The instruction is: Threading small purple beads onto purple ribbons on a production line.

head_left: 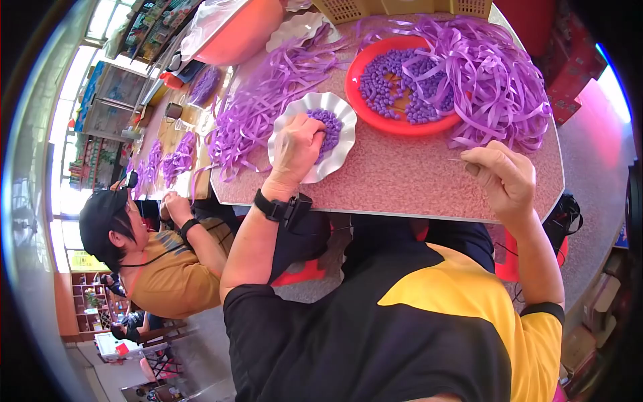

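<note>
Where it spreads beneath the person's left hand [289,151] and right hand [507,177], the speckled pink counter [395,177] is the largest thing near them. Well off to the left of the left fingers [311,129] sits a co-worker [171,288], whose tan shirt bears a dark print that cannot be made out. Beyond the right fingers [479,159] and to their right stand red boxes [577,61]; any lettering on them is too small to read. One loose heap of purple ribbons [248,114] lies left of the left fingers and reaches past them; a second heap [499,74] lies just beyond the right fingers, partly over a round red tray [354,94]. Directly under the left fingers is a fluted white dish [345,147]. Those fingers are bunched among its small purple beads [331,128]; whether they grip one cannot be told. The right fingers are pinched narrow on a thin, needle-like sliver [456,159], which points left from them.
</note>
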Demonstrator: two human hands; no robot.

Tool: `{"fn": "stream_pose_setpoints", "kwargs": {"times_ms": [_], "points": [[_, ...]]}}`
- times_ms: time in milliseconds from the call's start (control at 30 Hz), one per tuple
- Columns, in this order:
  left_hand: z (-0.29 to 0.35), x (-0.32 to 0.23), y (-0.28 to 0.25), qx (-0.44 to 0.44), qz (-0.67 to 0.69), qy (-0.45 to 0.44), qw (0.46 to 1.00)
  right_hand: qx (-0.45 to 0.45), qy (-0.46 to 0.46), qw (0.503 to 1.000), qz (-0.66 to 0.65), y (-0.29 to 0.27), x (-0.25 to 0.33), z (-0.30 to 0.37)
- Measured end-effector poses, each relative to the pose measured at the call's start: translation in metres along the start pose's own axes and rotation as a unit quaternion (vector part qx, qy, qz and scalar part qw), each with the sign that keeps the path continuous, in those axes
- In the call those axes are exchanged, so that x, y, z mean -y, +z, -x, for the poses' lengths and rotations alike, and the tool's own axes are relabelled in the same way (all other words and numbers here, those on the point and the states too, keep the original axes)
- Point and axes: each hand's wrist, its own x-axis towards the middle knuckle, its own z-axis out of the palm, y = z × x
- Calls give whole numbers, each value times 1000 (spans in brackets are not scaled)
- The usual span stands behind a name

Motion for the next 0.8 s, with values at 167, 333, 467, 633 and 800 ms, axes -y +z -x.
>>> {"fn": "stream_pose_setpoints", "kwargs": {"times_ms": [167,333,467,633,800], "points": [[-4,-5,-5,5,4,17,1000,10,6,999,-47,5,22,-27],[0,7,3,1,34,47,998,18,-9,997,-77,24,37,-63],[-1,11,10,-21,60,60,996,24,-1,996,-83,48,46,-88],[-1,7,2,-30,51,63,996,43,81,990,-108,74,31,-95],[-1,-21,-30,51,531,-205,821,77,169,976,-113,89,4,-80]]}}
